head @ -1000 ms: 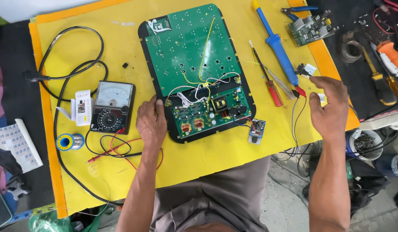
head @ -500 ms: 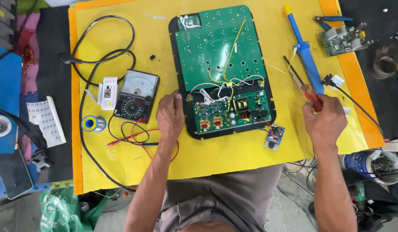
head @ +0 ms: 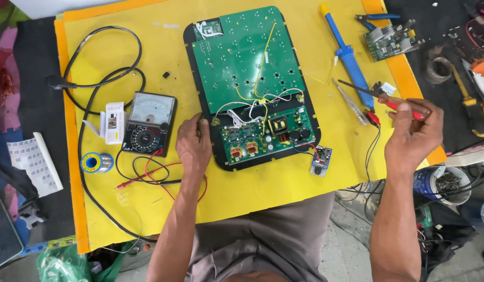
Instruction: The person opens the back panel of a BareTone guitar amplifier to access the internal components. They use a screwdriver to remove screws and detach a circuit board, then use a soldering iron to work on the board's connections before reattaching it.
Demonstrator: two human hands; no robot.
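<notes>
The right hand [head: 411, 133] has lifted a red-handled screwdriver [head: 388, 98] off the yellow worktop [head: 283, 183], fingers pinching it right of the large green circuit board [head: 252, 83]; left hand [head: 194, 146] stays pressed flat at the board's left edge.

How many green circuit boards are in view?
3: the large board under the left hand, a small module at its lower right corner, another board top right. Others may be hidden.

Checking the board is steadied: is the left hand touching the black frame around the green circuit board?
Touching. The head view shows the left hand flat on the yellow mat, its fingertips resting against the left edge of the black frame, no gap visible.
</notes>
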